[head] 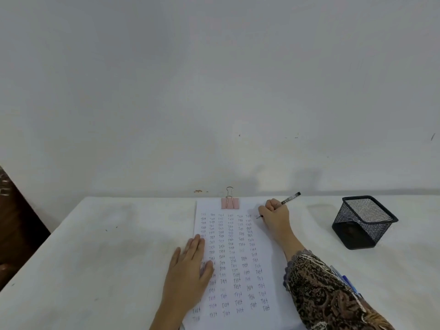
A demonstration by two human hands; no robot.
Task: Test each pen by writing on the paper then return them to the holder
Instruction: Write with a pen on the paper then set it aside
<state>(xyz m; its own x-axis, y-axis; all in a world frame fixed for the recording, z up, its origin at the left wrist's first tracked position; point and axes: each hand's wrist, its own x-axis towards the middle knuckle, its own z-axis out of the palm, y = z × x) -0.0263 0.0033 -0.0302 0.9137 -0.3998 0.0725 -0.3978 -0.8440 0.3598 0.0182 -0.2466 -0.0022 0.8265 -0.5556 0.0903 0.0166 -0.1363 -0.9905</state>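
Pen test at the paper's top row
Right hand (pixel 273 211) grips a black pen (pixel 289 198), tip on the paper (pixel 240 258); left hand (pixel 190 265) rests flat on its left edge

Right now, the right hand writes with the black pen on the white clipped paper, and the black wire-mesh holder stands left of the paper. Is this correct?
No. The head view shows the black wire-mesh holder right of the white clipped paper, not left; the rest is correct.
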